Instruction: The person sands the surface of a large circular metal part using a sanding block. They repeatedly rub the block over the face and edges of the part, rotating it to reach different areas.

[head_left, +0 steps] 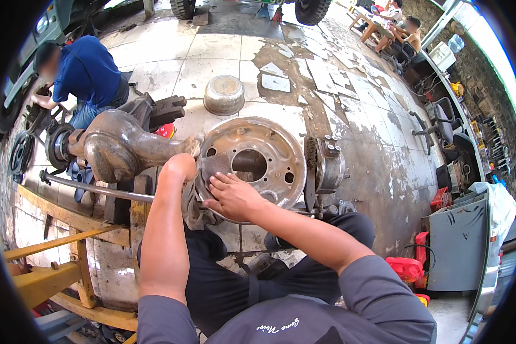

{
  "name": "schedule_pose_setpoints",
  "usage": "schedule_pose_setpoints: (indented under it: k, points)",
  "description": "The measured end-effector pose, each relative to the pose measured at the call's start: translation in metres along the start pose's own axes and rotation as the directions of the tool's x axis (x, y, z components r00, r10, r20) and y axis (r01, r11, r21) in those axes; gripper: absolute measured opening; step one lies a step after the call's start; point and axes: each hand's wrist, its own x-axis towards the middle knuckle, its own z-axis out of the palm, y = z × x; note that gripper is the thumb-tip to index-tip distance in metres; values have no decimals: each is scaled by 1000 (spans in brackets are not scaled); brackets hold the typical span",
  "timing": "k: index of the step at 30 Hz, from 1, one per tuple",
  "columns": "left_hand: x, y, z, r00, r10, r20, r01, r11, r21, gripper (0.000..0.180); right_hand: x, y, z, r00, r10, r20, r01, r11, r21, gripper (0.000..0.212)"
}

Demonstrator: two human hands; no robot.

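A big round metal plate (pixel 278 149) sits right in front of the person, over the bent legs (pixel 350 229). It is mostly grey-brown, with lighter silver bits and rusty brown marks. The plate looks worn and a bit dirty, but it shines where the light hits it. Its edge makes a raised ring all the way around. In the middle is a large round hole (pixel 249 165), and little round holes go around that. Two bigger holes with soft corners sit farther out, one on the left side and one on the right. Near the top there is a small round bump. The right hand (pixel 235 195) lies flat and open on the lower left part of the plate, with its fingers spread a little. A dark brown patch (pixel 217 163) shows just past those fingers, and I cannot tell if it is a loose sheet or part of the metal. The left hand (pixel 182 166) is bent at the plate's left edge. Its fingers are hidden, so I cannot tell if it is gripping. A grey rag (pixel 191 200) hangs below it. A fat, rusty axle case (pixel 112 146) is on the left, and a metal drum (pixel 331 166) is on the right.
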Motion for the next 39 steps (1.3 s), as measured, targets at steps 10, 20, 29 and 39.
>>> schedule_pose_setpoints:
  k: [10, 20, 29, 39]
  points:
    - [3, -3, 5, 992, 1, -124, -10, 997, -73, 21, 0, -4, 8, 992, 54, -116, -48, 998, 52, 72]
    - [5, -4, 3, 999, -19, -47, 14, 994, -105, 22, -1, 2, 10, 986, 24, -162, -10, 996, 87, 71]
    - [5, -4, 1, 999, 9, -45, -13, 997, -77, 22, -16, 4, -1, 1000, -11, -28, 13, 997, 80, 65]
    - [3, -5, 3, 997, 17, -79, -23, 997, -78, 21, -16, 1, -1, 999, -7, -33, 9, 998, 68, 70]
